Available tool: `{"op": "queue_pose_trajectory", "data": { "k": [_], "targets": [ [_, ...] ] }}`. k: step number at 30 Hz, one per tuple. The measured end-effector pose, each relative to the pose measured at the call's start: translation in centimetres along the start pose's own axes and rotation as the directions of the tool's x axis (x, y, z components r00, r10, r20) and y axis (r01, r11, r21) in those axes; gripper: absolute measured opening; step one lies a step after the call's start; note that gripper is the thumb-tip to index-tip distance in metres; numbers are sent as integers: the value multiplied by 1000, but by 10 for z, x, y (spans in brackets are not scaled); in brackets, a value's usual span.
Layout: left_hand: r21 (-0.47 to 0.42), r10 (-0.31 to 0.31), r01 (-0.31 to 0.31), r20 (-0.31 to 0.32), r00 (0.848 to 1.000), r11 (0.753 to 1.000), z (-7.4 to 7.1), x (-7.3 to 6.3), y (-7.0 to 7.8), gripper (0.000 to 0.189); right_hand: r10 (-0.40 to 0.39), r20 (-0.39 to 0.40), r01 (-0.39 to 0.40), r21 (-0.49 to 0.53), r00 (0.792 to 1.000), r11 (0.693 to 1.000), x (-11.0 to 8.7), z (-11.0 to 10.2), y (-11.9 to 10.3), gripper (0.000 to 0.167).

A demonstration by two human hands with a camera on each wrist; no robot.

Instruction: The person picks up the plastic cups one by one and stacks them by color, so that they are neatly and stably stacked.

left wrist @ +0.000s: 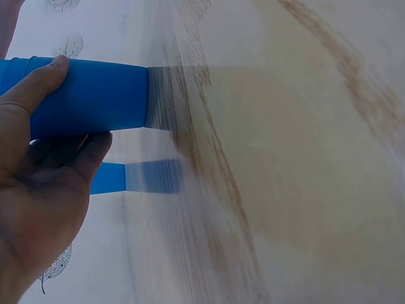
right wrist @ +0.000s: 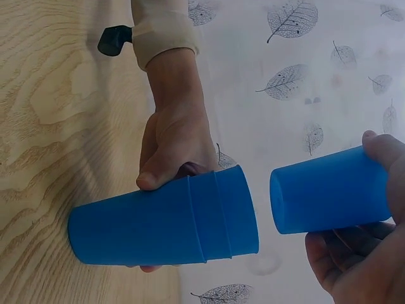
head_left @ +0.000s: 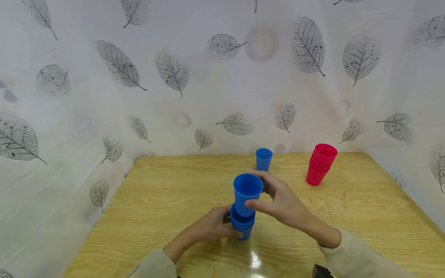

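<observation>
My left hand (head_left: 213, 224) grips a stack of nested blue plastic cups (head_left: 245, 233) that stands upright on the table, thumb on the near side. Just above it, my right hand (head_left: 286, 202) holds a single blue cup (head_left: 243, 201) by its sides, mouth upward. In the right wrist view a small gap separates the base of this held cup (right wrist: 329, 193) from the rim of the stack (right wrist: 139, 221). The left wrist view shows the left thumb and fingers around the stack (left wrist: 101, 95), whose base rests on the table.
Another blue cup (head_left: 263, 162) stands upright near the table's back edge, partly behind the right hand. To the right is a stack of red cups (head_left: 318, 172). The wooden table (head_left: 167, 193) meets a leaf-patterned sheet (head_left: 194, 104) at the back and sides.
</observation>
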State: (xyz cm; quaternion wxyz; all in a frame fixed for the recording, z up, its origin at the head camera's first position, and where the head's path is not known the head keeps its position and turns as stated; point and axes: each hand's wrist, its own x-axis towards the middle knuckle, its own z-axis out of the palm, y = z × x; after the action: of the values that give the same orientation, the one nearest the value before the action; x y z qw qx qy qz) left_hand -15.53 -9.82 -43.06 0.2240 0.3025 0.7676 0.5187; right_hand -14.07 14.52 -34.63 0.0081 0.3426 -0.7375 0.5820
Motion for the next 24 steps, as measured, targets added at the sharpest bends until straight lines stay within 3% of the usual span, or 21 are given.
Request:
{"op": "queue_pose_trajectory", "data": {
  "k": [24],
  "targets": [
    [-3,16,-16,-3,1000,1000,1,0,-1,64,-8,13,8,9,1000,1000,-4,11,20,56]
  ]
}}
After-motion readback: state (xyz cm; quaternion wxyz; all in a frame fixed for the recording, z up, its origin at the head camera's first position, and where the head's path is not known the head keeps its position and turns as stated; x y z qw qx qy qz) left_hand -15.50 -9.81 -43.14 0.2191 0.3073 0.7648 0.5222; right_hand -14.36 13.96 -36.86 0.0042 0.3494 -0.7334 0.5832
